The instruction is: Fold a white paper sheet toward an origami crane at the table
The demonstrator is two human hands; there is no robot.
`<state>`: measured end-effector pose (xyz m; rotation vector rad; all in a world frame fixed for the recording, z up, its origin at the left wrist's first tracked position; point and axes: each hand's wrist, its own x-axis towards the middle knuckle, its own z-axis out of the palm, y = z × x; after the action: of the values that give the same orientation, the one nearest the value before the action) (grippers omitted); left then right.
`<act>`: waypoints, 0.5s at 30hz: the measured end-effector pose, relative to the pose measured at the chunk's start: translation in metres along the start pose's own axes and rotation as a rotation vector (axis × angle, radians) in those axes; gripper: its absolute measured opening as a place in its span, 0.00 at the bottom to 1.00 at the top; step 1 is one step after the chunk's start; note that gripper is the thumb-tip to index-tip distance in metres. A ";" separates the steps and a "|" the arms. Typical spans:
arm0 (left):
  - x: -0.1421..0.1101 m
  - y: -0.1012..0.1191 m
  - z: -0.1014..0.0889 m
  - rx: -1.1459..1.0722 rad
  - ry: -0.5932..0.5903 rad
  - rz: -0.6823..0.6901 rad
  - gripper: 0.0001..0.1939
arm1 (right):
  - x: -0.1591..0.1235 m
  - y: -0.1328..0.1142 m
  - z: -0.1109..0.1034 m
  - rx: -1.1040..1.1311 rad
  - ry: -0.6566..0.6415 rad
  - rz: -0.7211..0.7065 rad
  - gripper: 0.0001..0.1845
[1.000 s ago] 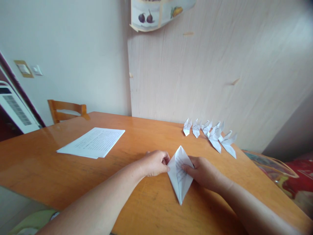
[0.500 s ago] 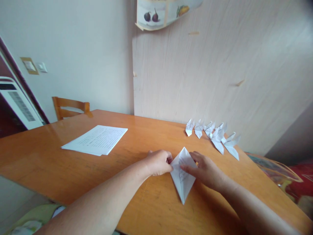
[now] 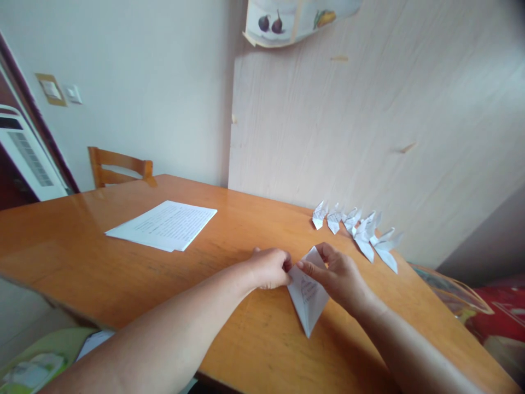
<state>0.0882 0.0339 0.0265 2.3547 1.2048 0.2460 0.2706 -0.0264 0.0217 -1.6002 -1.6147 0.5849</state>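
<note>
A kite-shaped piece of folded paper [image 3: 308,306], white with some printed text, is between my hands near the table's front. My left hand [image 3: 271,268] pinches its left corner, with the fingertips partly hidden behind the hand. On the other side, my right hand [image 3: 334,273] grips the upper right part, its thumb lying across the front face and its fingers behind the paper. The paper's lower point faces me.
Several folded paper birds [image 3: 365,241] stand in a row at the table's far right, by the wall. A stack of printed sheets [image 3: 164,225] lies on the left of the wooden table [image 3: 229,224]. Beyond the far left corner is a wooden chair [image 3: 121,167].
My right thumb has moved up and left across the paper toward its top, and the right hand has risen a little. My left hand keeps its hold. The camera view has shifted slightly.
</note>
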 end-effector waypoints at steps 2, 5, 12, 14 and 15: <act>0.001 -0.001 0.000 -0.002 -0.010 0.012 0.08 | 0.001 -0.001 0.000 -0.010 0.018 0.017 0.17; 0.002 -0.002 0.000 -0.006 -0.020 0.028 0.09 | 0.000 -0.003 0.000 0.049 0.013 0.035 0.16; 0.001 -0.003 -0.001 -0.008 -0.042 0.042 0.09 | 0.001 0.004 0.002 0.155 -0.002 0.040 0.16; 0.001 -0.003 -0.002 -0.007 -0.046 0.046 0.08 | 0.001 0.006 0.001 0.169 0.000 0.048 0.16; 0.001 -0.003 -0.002 -0.005 -0.046 0.047 0.07 | 0.001 0.006 0.001 0.175 0.002 0.052 0.16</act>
<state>0.0858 0.0365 0.0266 2.3730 1.1278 0.2095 0.2736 -0.0245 0.0167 -1.5158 -1.4818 0.7312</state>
